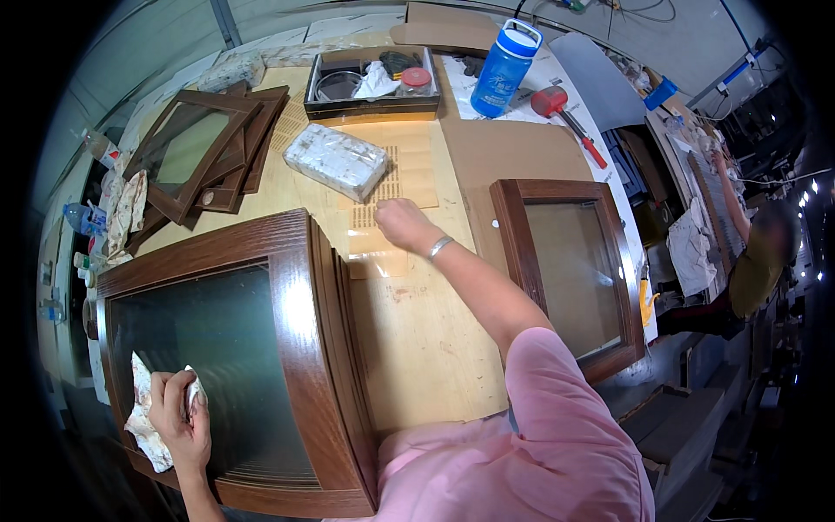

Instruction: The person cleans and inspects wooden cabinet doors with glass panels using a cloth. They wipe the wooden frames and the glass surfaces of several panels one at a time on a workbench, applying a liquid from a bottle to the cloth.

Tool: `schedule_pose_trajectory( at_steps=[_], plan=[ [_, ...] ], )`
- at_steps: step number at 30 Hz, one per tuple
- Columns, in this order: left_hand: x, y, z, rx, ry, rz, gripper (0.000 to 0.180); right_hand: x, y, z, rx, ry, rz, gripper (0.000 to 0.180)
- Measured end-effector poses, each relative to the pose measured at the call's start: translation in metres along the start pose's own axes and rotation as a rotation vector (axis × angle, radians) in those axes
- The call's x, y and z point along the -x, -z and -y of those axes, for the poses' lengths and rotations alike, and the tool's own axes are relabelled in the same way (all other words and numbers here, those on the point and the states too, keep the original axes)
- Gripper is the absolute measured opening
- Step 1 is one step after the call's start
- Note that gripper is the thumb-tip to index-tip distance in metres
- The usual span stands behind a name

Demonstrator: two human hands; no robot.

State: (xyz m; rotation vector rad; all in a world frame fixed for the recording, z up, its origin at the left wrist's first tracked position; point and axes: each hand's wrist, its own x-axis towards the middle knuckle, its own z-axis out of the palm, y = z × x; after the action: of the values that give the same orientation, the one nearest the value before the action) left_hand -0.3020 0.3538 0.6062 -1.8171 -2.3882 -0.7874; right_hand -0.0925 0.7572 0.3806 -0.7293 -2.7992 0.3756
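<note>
My left hand [178, 418] is closed on a stained white rag [146, 426] and presses it against a dark glass pane [217, 339] at the lower left. That pane sits in a brown wooden frame [300, 348], the top one of a stack. Farther out, my right hand [407, 224] rests over the orange label sheets [378, 265] on the table. Its fingers are curled, and whatever they pinch, if anything, is hidden. Just beyond that hand lies a white block-shaped bundle wrapped in clear film [337, 162].
More framed panes [243, 161] lean in a pile at the left. One frame [513, 226] lies on cardboard at the right. Farther back are an open box [374, 109] with a jar, a blue bottle [503, 74] and a red mallet [550, 102]. A person [757, 270] works at far right.
</note>
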Motion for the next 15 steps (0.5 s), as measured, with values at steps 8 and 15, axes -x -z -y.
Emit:
schedule_pose_trajectory(
  at_steps=[8, 15],
  plan=[
    [0.0, 0.001, 0.001, 0.007, -0.005, 0.005, 0.02, 0.008, -0.012, -0.003, -0.232, -0.164, -0.16, 0.009],
    [0.0, 0.0, 0.002, 0.015, -0.005, -0.001, 0.02, 0.005, -0.031, -0.024, -0.743, -0.58, -0.225, 0.013]
  ],
)
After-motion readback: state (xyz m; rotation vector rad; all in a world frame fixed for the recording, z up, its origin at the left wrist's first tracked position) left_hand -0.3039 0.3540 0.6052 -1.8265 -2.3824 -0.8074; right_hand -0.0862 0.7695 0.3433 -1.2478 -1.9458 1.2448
